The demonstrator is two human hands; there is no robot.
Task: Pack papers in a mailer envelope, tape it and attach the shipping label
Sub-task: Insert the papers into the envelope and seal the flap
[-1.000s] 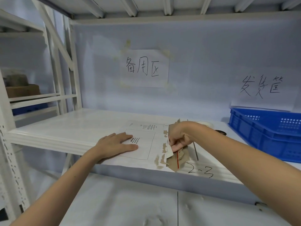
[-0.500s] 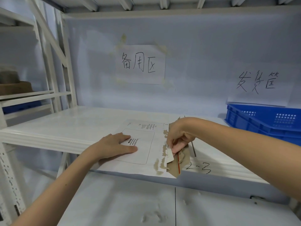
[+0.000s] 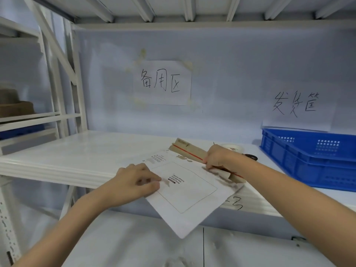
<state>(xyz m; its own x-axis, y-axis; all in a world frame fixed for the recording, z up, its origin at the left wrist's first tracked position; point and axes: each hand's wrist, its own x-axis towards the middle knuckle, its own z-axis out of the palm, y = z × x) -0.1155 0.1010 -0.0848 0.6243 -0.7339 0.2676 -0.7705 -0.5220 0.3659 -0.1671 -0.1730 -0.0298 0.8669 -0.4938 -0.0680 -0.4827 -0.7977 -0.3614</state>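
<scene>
Mailer envelope [image 3: 189,191], white, now turned askew on the shelf [image 3: 77,151], its near corner hung past the front edge where half a second ago it lay square; brown flap [image 3: 189,149] with red tear strip now stood open along the far edge, formerly seen only at the right end; left hand [image 3: 134,182] pressed on the envelope with fingers bent, gripping nothing; right hand [image 3: 217,158] pinched on the flap; sealing judged in progress, tape and label not yet applied.
</scene>
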